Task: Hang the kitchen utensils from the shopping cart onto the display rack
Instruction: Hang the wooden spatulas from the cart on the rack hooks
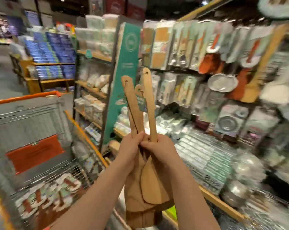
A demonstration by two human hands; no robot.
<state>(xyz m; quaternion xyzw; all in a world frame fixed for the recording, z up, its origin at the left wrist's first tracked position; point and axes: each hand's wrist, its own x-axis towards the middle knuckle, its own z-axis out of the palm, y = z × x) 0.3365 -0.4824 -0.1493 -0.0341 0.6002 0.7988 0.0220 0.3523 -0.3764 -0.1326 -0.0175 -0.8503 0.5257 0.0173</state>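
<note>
three wooden utensils (150, 105) upright, shafts within left grip (130, 151) and right grip (159, 151)

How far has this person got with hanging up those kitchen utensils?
Done: the display rack already carries many hanging packs, though I cannot tell which came from this job. In hand: the left hand and right hand together hold a bunch of wooden spatulas, handles up, none hooked yet. Left: these, plus the packaged utensils lying in the shopping cart.

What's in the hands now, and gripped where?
The left hand and right hand both grip a bundle of wooden spatulas low on the handles, just above the blades.
</note>
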